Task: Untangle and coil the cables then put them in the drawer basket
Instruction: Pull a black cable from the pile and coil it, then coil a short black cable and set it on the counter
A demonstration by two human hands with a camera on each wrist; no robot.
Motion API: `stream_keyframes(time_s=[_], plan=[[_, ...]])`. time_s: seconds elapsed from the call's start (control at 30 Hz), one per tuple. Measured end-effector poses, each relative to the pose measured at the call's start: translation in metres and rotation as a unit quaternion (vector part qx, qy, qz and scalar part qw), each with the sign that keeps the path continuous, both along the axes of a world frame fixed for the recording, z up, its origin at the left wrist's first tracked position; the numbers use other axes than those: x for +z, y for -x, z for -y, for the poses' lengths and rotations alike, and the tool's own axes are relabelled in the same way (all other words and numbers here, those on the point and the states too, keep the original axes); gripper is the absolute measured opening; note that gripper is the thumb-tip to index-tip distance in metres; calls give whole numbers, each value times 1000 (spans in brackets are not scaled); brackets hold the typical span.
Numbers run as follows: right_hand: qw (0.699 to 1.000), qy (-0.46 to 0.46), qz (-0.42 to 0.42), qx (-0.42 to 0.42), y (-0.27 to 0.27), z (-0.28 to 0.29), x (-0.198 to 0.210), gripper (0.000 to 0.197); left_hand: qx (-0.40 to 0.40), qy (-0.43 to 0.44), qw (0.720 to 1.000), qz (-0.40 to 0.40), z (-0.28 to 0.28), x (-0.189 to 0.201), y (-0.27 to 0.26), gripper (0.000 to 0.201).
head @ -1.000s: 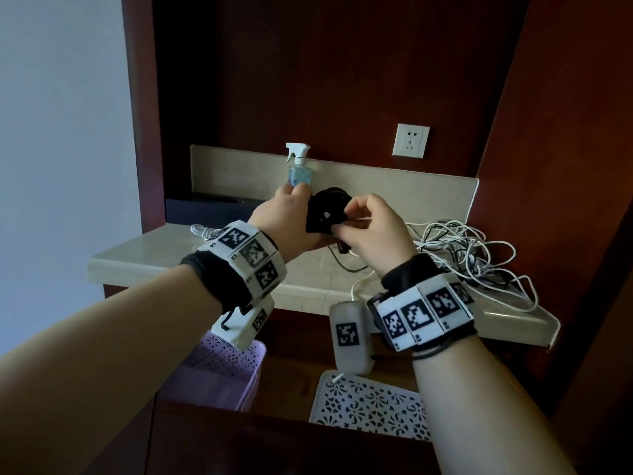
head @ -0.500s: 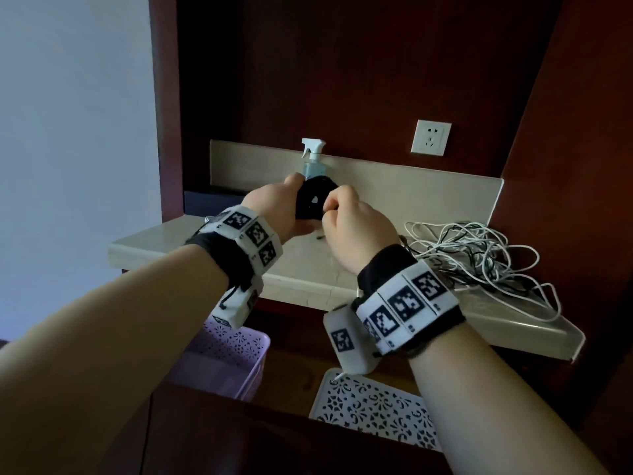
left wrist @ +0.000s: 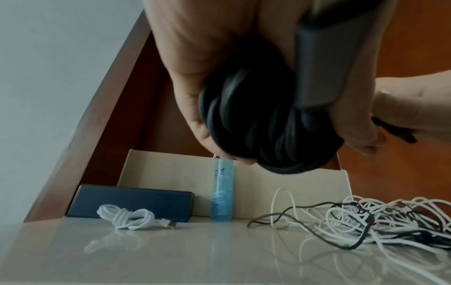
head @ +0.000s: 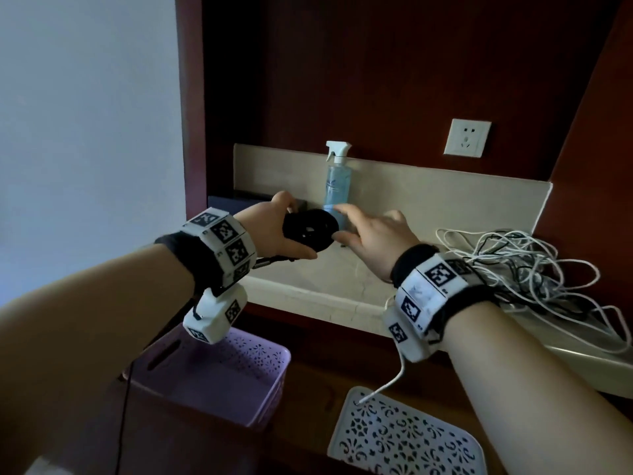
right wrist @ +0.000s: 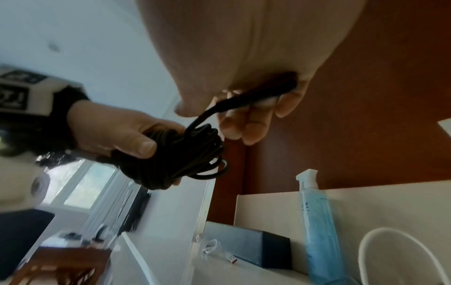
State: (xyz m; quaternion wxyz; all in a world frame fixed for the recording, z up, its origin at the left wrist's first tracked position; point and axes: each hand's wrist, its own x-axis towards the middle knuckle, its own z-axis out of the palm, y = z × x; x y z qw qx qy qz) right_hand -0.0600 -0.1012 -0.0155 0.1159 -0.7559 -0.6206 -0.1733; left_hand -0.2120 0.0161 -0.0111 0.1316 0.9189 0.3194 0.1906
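Left hand [head: 274, 231] grips black coil [head: 310, 229], mid frame, above surface [head: 329, 286]. Right hand [head: 373, 240] pinches coil's loose end. Step: finishing coil. Next: tuck end, drop in purple basket [head: 212, 382], lower left. White tangle [head: 534, 269] waits, right.

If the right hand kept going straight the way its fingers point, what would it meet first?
Probably the black coiled cable held by the left hand; the right hand fingers already reach its edge. The blue spray bottle stands behind.
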Motion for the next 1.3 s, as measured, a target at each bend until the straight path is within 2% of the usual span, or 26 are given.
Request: stream_keyframes(time_s=[0.1, 0.17, 0.27, 0.37, 0.43, 0.57, 0.67, 0.77, 0.83, 0.93, 1.0, 1.1, 1.3], plan=[[997, 67, 19, 10, 12, -29, 5, 56, -15, -17, 1000, -21, -26, 1, 5, 78], [995, 92, -34, 24, 20, -51, 7, 53, -20, -23, 999, -39, -47, 2, 8, 77], [989, 82, -125, 23, 26, -91, 9, 40, -38, -8, 997, -63, -85, 3, 13, 75], [984, 85, -156, -7, 27, -135, 1, 31, -57, -9, 996, -74, -130, -3, 16, 76], [980, 109, -165, -31, 29, -163, -11, 27, -60, -6, 992, -114, -158, -16, 16, 74], [972, 167, -140, -86, 33, -204, -27, 26, -79, -5, 981, -178, -198, -33, 14, 56], [968, 197, -110, -112, 35, -215, -25, 29, -101, -51, 977, -182, -215, -32, 19, 56], [969, 201, 1, -141, 36, -218, -17, 31, -121, -80, 970, -193, -224, -33, 21, 49], [972, 198, 51, -117, 42, -220, -10, 31, -118, -90, 968, -202, -227, -36, 20, 45], [967, 244, 18, -67, 52, -221, -5, 39, -107, -110, 965, -214, -234, -38, 12, 39], [965, 250, -6, -76, 58, -225, -6, 41, -104, -116, 962, -226, -240, -35, 7, 37], [956, 271, 12, -109, 62, -242, -9, 42, -104, -134, 958, -230, -249, -30, -1, 29], [935, 323, 9, -145, 63, -267, -7, 45, -86, -123, 960, -235, -260, -28, -10, 35]])
